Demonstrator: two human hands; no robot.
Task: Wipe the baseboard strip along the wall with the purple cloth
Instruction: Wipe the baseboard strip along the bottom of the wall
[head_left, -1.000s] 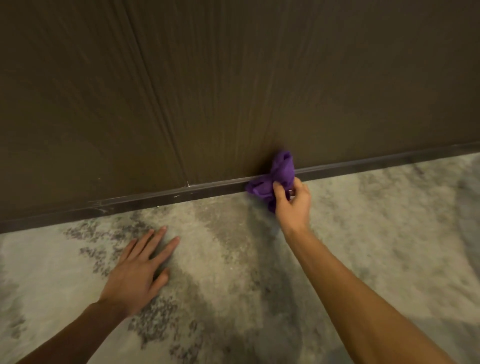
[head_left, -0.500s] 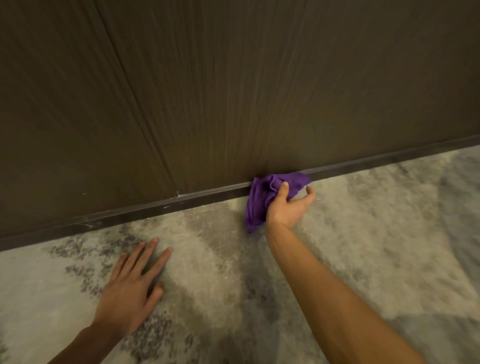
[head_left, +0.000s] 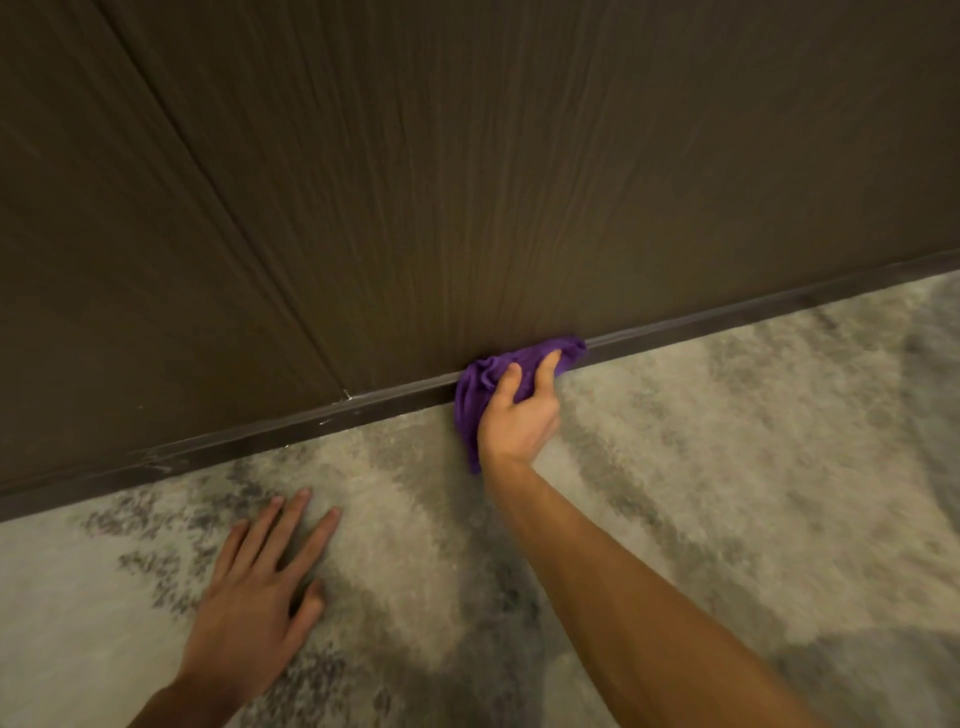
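A dark baseboard strip (head_left: 291, 428) runs along the foot of the brown wall, rising from lower left to upper right. My right hand (head_left: 519, 415) presses a crumpled purple cloth (head_left: 475, 389) against the strip near the middle of the view, fingers closed over the cloth. Part of the cloth hangs down onto the floor beside my wrist. My left hand (head_left: 260, 597) lies flat on the floor at lower left, fingers spread, holding nothing.
The brown wood-grain wall (head_left: 467, 182) fills the upper half, with a vertical panel seam at left. A mottled grey and beige carpet (head_left: 727, 467) covers the floor. The strip carries pale scuff marks (head_left: 337, 402) left of the cloth.
The cloth, bunched up against the wall a second ago, is now flattened along the strip under my right hand. My left hand stays planted on the floor.
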